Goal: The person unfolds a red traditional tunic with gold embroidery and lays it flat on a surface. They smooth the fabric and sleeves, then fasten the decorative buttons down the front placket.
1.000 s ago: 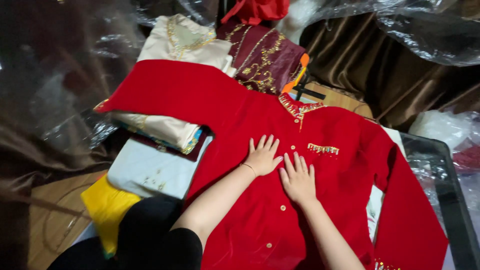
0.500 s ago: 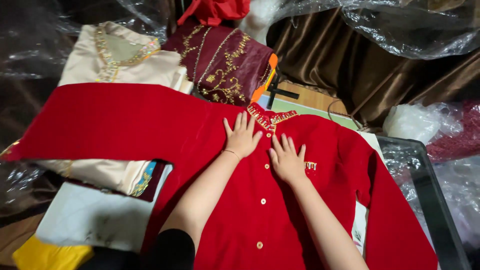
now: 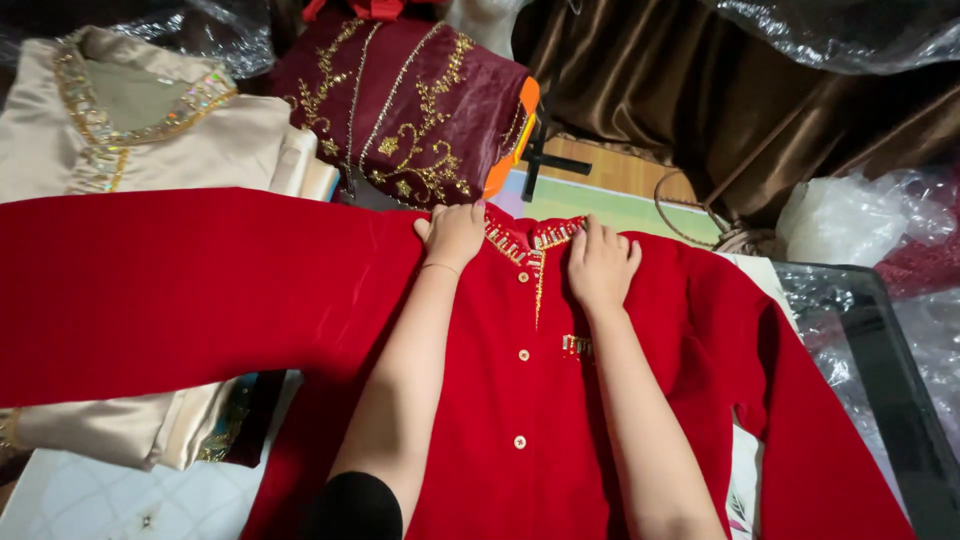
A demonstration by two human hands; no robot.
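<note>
While both palms press flat near the collar, the red velvet tunic with gold buttons and beaded neckline (image 3: 520, 400) lies spread face-up in the middle, its left sleeve stretched far left, seemingly to keep the cloth smooth. The left hand (image 3: 452, 235) rests open, fingers together, gripping nothing; the right hand (image 3: 600, 265) lies likewise open on the chest. Beyond, a cream satin garment with sequinned neck (image 3: 150, 130) and a maroon embroidered garment (image 3: 400, 100) lie folded. Clear crinkled plastic wrap (image 3: 860, 215) sits right; whether it holds anything, I cannot tell.
</note>
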